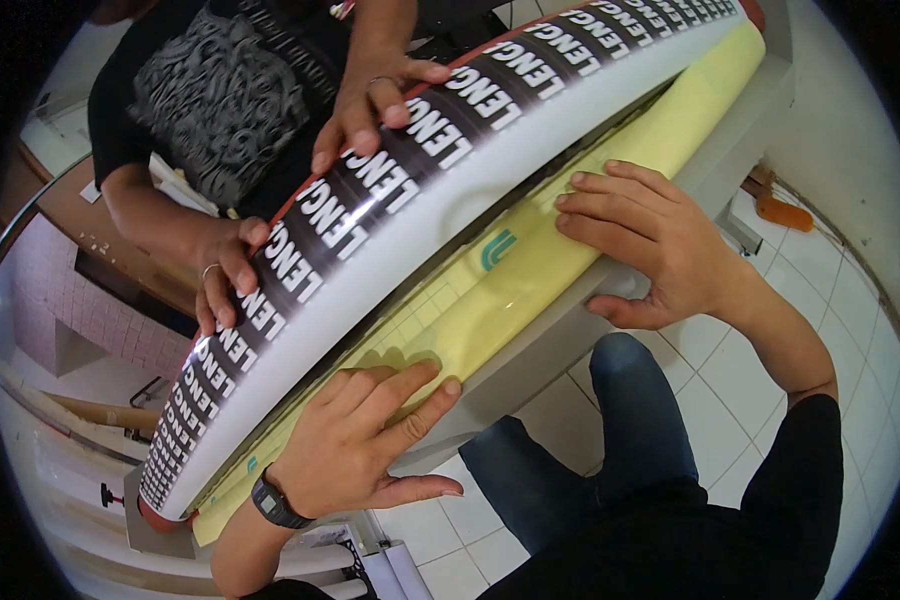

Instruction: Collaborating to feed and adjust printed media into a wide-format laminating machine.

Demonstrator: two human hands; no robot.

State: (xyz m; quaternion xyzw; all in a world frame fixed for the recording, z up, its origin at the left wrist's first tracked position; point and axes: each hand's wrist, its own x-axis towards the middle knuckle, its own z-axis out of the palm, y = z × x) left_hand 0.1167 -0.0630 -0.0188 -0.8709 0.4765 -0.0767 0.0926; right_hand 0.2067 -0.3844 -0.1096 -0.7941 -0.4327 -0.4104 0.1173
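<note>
A long yellow backing sheet (515, 310) curls along the near side of a machine, running diagonally from lower left to upper right. My left hand (365, 430), with a dark watch (275, 500) on the wrist, rests its outstretched fingers on the lower part of this sheet. Further up, my right hand (655, 245) lays spread fingers over the yellow curve, its thumb apart below. Beyond the sheet, past a dark gap, bulges a glossy white printed sheet (440, 215) with a black band of repeated white lettering. Neither hand grips anything that I can see.
Opposite me a person in a dark printed T-shirt (230, 90) presses both hands (375, 105) on the printed sheet's far edge. Reddish roller ends (160, 518) show at its tips. An orange-handled tool (785, 212) lies at right. White rolls (395, 570) stand at lower left.
</note>
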